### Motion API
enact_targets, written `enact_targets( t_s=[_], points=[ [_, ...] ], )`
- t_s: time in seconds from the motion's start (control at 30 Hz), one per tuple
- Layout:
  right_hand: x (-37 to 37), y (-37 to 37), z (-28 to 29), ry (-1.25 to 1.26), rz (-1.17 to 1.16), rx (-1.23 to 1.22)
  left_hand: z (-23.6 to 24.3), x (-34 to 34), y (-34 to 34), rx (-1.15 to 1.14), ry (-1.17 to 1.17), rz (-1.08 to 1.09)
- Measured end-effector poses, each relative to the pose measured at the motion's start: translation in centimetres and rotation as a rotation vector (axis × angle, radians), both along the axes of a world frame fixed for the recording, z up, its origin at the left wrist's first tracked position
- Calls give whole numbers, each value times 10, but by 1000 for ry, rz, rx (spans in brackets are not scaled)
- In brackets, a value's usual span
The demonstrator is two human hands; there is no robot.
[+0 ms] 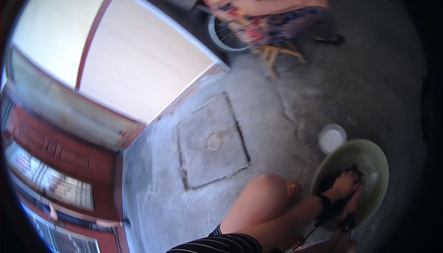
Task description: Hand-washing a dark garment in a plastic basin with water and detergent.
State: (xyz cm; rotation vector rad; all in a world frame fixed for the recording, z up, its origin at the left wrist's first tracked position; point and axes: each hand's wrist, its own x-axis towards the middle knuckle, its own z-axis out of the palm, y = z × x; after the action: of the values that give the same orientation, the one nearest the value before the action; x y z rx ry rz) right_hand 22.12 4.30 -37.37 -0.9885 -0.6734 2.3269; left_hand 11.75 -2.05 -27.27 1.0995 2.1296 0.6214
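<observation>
Readable markings: 0. No lettering, number or sign can be made out on the bowl (379,174) or white dish (332,138) at lower right, slab (203,149) at centre, panel (138,54) at upper left, or door (69,147) at lower left.

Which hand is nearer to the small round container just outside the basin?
Left. The left hand is inside the green basin, closer to the round container; the right hand is beside the left, farther away.
</observation>
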Motion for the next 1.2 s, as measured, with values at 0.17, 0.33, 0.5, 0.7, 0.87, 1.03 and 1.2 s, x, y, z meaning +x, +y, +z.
enact_targets(
  t_s=[0.17,0.33,0.5,0.7,0.87,1.03,1.2],
  points=[
    [-34,3,2,-124,166,73,-23,-12,-26,58,-11,280],
    [-60,2,1,-173,302,83,-48,11,-49,114,-233,398],
    [-78,-1,7,-188,371,99,-104,16,-52,110,0,-172],
    [-80,-9,4,-160,387,71,-68,7,-59,-20,-64,-279],
    [-70,-7,9,-156,364,71,-26,0,-62,-115,-139,-298],
    [-65,-7,11,-131,333,66,-22,1,-69,-51,-350,-31],
    [-60,-7,16,-87,298,56,-67,8,-72,24,33,-107]
  ],
)
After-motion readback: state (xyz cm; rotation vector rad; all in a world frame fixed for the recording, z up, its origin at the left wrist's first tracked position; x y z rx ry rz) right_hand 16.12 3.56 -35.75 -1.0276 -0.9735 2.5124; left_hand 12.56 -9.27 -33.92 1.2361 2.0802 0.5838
